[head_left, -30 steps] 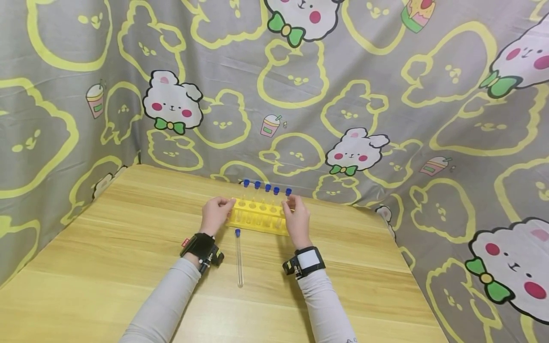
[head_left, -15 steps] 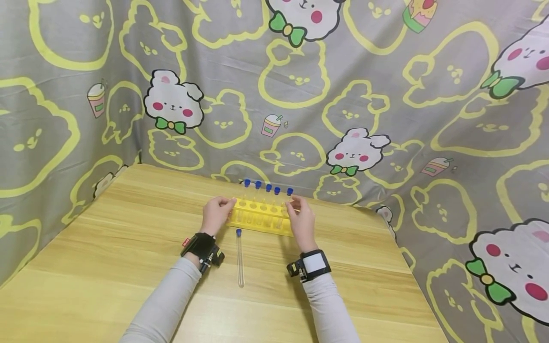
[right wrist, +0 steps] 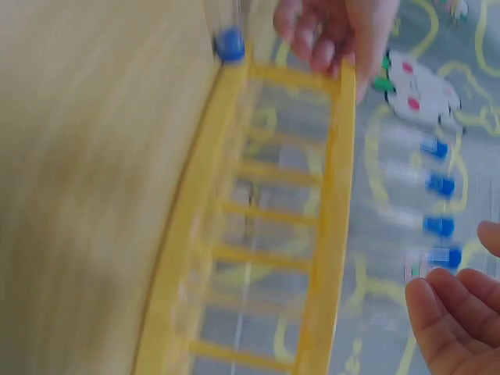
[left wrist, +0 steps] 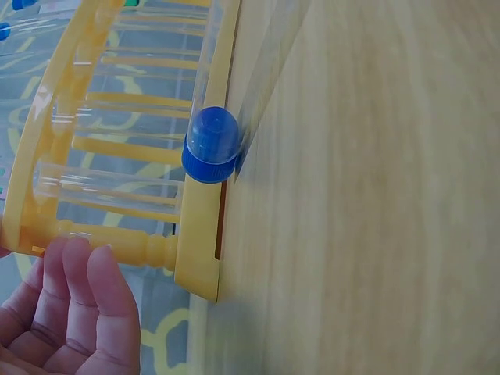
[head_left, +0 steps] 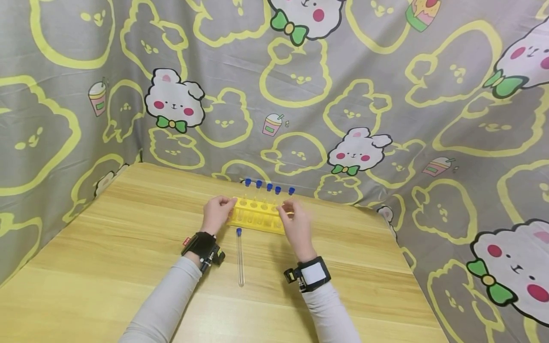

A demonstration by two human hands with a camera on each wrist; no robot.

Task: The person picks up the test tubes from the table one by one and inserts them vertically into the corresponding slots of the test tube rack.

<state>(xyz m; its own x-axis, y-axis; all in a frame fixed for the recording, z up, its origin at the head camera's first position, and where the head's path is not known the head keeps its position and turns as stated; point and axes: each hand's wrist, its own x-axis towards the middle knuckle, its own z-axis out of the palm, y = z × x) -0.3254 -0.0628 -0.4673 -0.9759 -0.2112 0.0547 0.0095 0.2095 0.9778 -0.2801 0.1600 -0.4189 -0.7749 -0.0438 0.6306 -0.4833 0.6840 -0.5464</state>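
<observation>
My left hand (head_left: pixel 216 213) grips the left end of a yellow test tube rack (head_left: pixel 259 229), its fingers at the end post in the left wrist view. Several clear test tubes with blue caps (head_left: pixel 269 187) stand in the rack. By the rack's right end is my right hand (head_left: pixel 297 229). The right wrist view shows a gap between its thumb and its bent fingers (right wrist: pixel 437 316), with nothing held there. In front of the rack, a capped test tube (head_left: pixel 240 259) lies on the table, its blue cap (left wrist: pixel 209 152) toward the rack.
The wooden table (head_left: pixel 163 205) meets a grey patterned curtain (head_left: pixel 240 109) close behind the rack. More of the curtain hangs along the left and right sides. Each wrist wears a strapped black camera (head_left: pixel 296 275).
My right hand shifts a little right, then comes back left and slightly nearer, its fingertips overlapping the rack's right end. The left hand stays on the rack, and the lying test tube stays put.
</observation>
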